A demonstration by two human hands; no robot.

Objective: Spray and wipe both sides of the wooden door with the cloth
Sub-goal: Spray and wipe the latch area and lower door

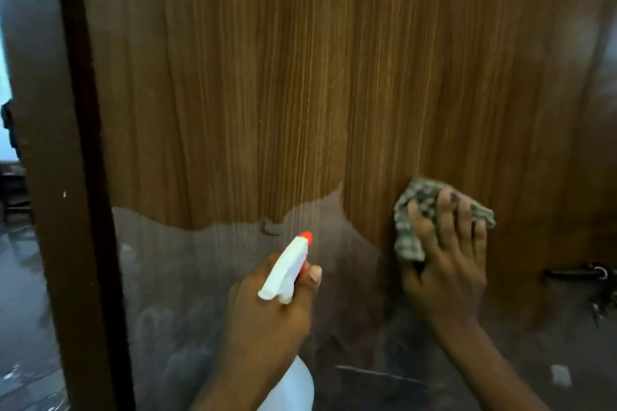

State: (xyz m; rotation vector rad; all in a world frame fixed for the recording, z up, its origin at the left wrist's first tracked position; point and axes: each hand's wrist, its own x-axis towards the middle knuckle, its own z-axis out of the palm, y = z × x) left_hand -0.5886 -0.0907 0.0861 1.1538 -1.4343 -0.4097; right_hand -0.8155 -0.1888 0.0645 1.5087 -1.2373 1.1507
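The wooden door [267, 77] fills the view, brown with vertical grain; its lower part looks dull and greyish, with smears. My left hand [263, 317] grips a white spray bottle [283, 272] with an orange nozzle that points at the door. My right hand [444, 257] presses a crumpled checked cloth [414, 213] flat against the door at the right, with straight, spread fingers on top of it.
The door's dark edge [83, 143] runs down the left side, with a lit room and a shiny floor [20, 277] beyond it. At the far right a dark metal latch [581, 274] sticks out of the door.
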